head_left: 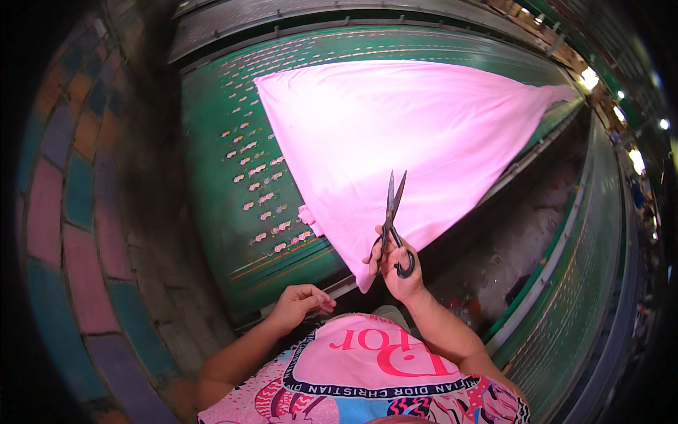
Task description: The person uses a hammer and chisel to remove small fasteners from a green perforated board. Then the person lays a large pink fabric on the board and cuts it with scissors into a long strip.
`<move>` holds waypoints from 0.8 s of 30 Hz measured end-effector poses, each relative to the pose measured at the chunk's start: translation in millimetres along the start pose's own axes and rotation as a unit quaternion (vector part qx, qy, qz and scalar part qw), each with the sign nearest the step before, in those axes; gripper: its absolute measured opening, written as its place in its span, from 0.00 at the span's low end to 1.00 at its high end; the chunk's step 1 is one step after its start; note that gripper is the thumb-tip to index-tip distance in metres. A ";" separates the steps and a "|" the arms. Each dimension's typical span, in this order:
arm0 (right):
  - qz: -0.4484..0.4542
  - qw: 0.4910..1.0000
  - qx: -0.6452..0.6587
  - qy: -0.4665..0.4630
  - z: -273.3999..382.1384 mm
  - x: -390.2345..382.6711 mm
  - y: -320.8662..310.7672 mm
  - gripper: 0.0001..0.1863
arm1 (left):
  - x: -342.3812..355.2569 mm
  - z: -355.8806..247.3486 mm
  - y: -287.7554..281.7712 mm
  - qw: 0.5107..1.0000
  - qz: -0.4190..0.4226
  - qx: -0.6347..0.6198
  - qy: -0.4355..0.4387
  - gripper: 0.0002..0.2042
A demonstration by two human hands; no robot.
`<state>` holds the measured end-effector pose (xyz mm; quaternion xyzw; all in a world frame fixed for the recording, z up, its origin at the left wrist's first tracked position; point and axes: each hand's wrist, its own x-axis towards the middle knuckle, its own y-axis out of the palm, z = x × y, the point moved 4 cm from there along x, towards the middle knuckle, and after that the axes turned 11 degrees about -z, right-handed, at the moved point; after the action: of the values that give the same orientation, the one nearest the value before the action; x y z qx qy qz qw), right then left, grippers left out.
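My right hand (399, 272) is closed round the black handles of a pair of large scissors (391, 205). Their dark blades point away from me, a little apart at the tips, over a sheet of pink fabric (381, 134). The fabric lies spread on a long green table (219, 191), tapering toward the far right, with its nearest corner hanging at the table's front edge. Just off that edge, left of the corner, my left hand (302, 307) is loosely curled, and nothing shows in its fingers.
Rows of small pink printed motifs (261, 198) mark the green tabletop left of the fabric. A dark gap separates this table from another green table (572, 304) on the right. Coloured paving blocks (88, 283) cover the floor at left. Lamps (590, 78) shine at the far right.
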<state>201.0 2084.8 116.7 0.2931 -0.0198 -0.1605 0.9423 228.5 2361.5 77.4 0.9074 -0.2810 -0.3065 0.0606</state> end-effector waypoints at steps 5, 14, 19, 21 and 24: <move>0.048 0.997 0.009 0.055 24.4 67.9 -34.7 0.36 | 6.9 34.9 31.7 0.990 -0.109 0.070 -0.056 0.15; 0.164 0.980 0.039 0.109 116.9 123.6 -119.2 0.34 | 33.6 82.8 144.6 0.913 -0.381 -0.147 -0.015 0.20; 0.159 0.978 0.045 0.125 147.2 147.5 -168.8 0.31 | 40.7 67.9 190.5 0.849 -0.503 -0.164 -0.014 0.10; 0.161 0.978 0.034 0.127 151.5 151.0 -183.6 0.31 | 37.8 58.1 194.1 0.821 -0.554 -0.129 0.055 0.08; 0.160 0.981 -0.004 0.110 162.5 156.4 -202.4 0.34 | 53.2 8.4 199.8 0.754 -0.627 -0.029 0.193 0.06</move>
<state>269.0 1789.7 129.2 0.2979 0.0378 0.0259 0.9535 163.8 2166.1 99.2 0.9181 0.3773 -0.1021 -0.0660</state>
